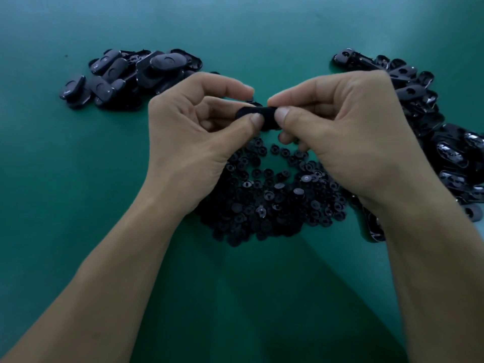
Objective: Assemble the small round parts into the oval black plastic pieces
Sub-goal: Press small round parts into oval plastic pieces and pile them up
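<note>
Both hands hold one oval black plastic piece (264, 115) above the table's middle. My left hand (193, 132) pinches its left end between thumb and fingers. My right hand (340, 132) pinches its right end the same way. Most of the piece is hidden by the thumbs, and I cannot tell whether a round part sits in it. Beneath the hands lies a heap of small round black parts (272, 200).
A pile of oval black pieces (123, 77) lies at the back left on the green table (78, 205). A longer pile of glossy oval pieces (429, 121) runs down the right side, partly behind my right forearm.
</note>
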The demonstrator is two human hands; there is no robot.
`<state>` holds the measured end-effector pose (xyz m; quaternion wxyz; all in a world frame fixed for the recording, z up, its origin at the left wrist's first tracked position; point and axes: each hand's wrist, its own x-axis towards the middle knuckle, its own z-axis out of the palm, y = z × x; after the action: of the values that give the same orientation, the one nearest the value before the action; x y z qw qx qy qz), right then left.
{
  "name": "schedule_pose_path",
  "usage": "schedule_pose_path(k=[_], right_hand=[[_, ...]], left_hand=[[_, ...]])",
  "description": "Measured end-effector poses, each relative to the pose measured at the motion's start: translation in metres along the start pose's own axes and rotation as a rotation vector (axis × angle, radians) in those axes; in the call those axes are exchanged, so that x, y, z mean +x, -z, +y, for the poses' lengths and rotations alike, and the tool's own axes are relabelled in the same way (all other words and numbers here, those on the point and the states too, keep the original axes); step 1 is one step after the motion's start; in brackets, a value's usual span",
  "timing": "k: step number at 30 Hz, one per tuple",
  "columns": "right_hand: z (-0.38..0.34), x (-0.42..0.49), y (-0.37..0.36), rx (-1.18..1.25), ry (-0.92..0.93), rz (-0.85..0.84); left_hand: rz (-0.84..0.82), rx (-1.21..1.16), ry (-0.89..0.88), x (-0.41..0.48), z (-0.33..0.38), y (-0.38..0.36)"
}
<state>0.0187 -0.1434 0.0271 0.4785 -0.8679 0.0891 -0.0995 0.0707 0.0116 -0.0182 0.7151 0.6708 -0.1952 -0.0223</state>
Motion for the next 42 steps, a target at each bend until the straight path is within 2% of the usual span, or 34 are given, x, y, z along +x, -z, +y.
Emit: schedule_pose_path(k=[3,6,10,14,17,25,29,32,35,42], right_hand=[[0.005,-0.001,0.005,-0.16,-0.073,0.096],[0.013,0.0,0.019,-0.475,-0.216,0.216],[0.018,0.002,0.03,-0.679,-0.513,0.167],[0.024,0.002,0.031,-0.749,-0.533,0.136],[0.028,0.003,0.031,-0.754,-0.506,0.174],[0.036,0.002,0.033,-0.563,-0.416,0.372],[0.036,0.001,0.034,-0.513,-0.373,0.469],[0.029,0.002,0.032,-0.485,-0.22,0.488],[0.018,0.002,0.023,-0.325,-0.04,0.423],[0.003,-0.002,0.003,0.185,0.074,0.044]], left_hand=[[0.056,0.033,-0.014,0.002,0.0,0.0],[0.132,-0.022,0.005,0.004,-0.002,0.001],[0.222,-0.205,0.094,0.007,-0.003,0.006],[0.353,-0.412,0.189,0.01,0.0,0.007],[0.417,-0.437,0.225,0.009,0.002,0.005],[0.377,-0.33,0.192,0.008,0.001,0.005],[0.3,-0.283,0.138,0.007,0.0,0.006],[0.27,-0.234,0.11,0.007,0.0,0.005],[0.231,-0.179,0.069,0.006,0.0,0.003],[0.072,-0.035,-0.002,0.002,-0.002,-0.001]])
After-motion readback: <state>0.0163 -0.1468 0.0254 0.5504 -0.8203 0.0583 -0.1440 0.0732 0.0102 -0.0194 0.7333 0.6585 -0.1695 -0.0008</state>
